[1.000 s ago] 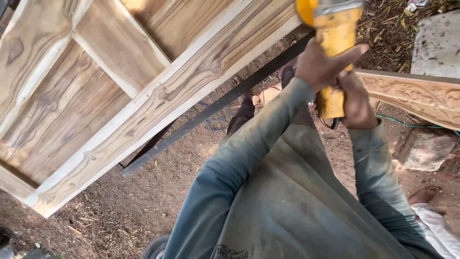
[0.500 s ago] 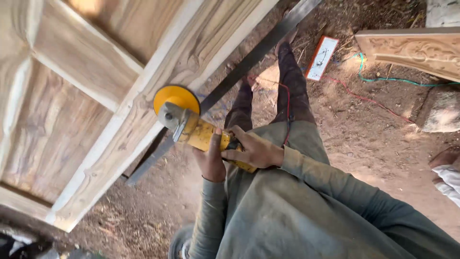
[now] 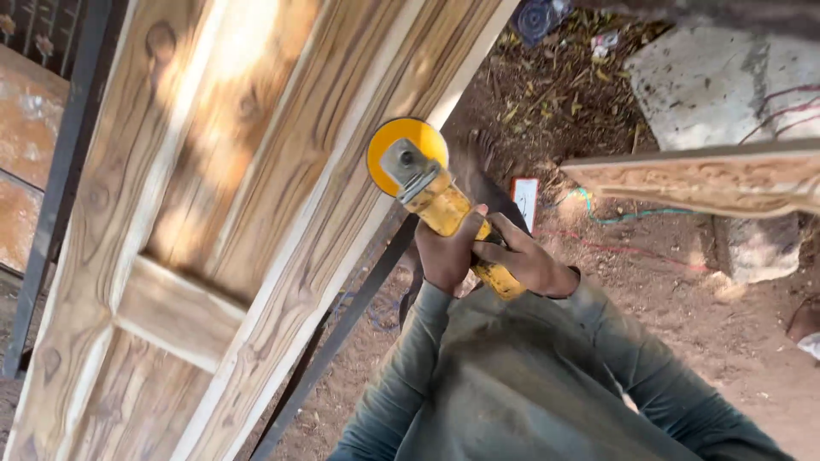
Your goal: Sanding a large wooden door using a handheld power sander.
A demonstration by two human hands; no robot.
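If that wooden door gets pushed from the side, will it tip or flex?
The door looks like thick framed solid wood, so probably stiff and heavy. It lies on a dark metal bar, so a hard push might slide or tip it off. Both hands grip the yellow grinder at its edge.

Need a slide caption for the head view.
Both hands, left hand and right hand, grip a yellow angle grinder against the edge of a panelled wooden door.
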